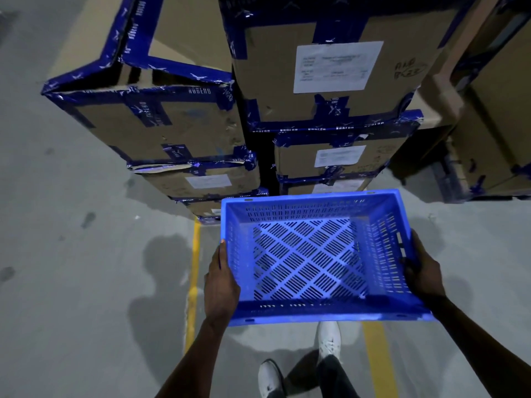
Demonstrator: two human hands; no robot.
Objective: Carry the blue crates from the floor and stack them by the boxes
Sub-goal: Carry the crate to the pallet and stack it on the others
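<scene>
An empty blue slotted plastic crate (310, 259) hangs in the air in front of me, above the floor. My left hand (221, 280) grips its left side wall, thumb over the rim. My right hand (422, 271) grips the right wall with fingers curled inside through the handle opening. Just beyond the crate stand stacks of cardboard boxes (330, 81) bound with blue tape. No other crate is in view.
A lower box stack (161, 130) stands to the left, and more boxes (494, 116) to the right. Yellow floor lines (194, 282) run along the grey concrete floor (71, 254). My white shoes (329, 340) are below the crate.
</scene>
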